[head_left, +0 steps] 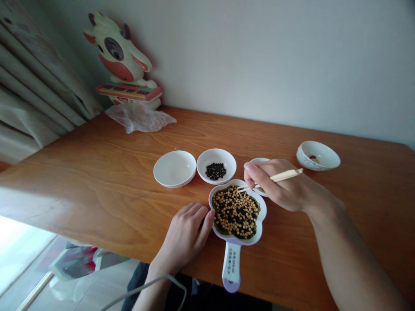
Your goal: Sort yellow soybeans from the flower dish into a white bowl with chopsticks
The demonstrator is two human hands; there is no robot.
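Observation:
In the head view, my right hand grips a pair of wooden chopsticks. Their tips reach into a flower-shaped pan with a white and lilac handle. Tan beans and black beans lie mixed inside it, with some green beneath. On the table left of the pan rests my left hand, fingers loosely bent and thumb apart, its tip at the pan's rim. Behind the pan stands a white bowl with black beans. To its left is an empty white bowl. My right hand partly hides another white dish.
A patterned white bowl with a few small bits inside stands at the right. At the back left, a cow-shaped toy keyboard sits behind a clear plastic bag. A grey cable crosses below my left wrist, by the wooden table's front edge.

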